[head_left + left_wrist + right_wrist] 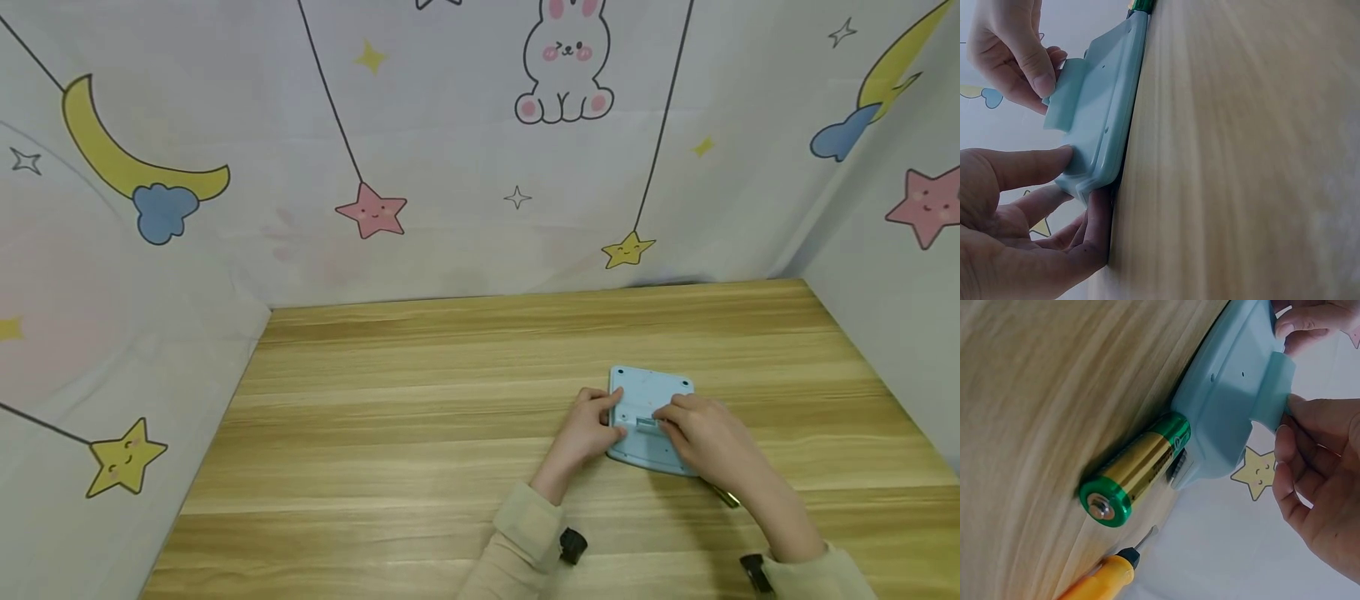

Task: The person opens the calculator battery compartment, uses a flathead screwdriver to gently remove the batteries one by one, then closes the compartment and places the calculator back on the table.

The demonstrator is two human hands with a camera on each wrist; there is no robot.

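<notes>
A flat light-blue device (651,387), which looks like a calculator, lies back side up on the wooden table. My left hand (588,429) grips its left edge, the thumb on the back and fingers at the rim and underneath. Between thumb and fingers, my right hand (705,437) pinches a small curved light-blue battery cover (1274,390). In the left wrist view the cover stands tilted up from the device's back. A green and gold battery (1141,469) lies on the table right by the device's edge, partly behind the right hand in the head view.
A screwdriver with a yellow handle (1100,581) lies past the battery in the right wrist view. The wooden table (412,417) is bordered at the back and sides by white cloth (465,250) printed with stars, moons and a rabbit.
</notes>
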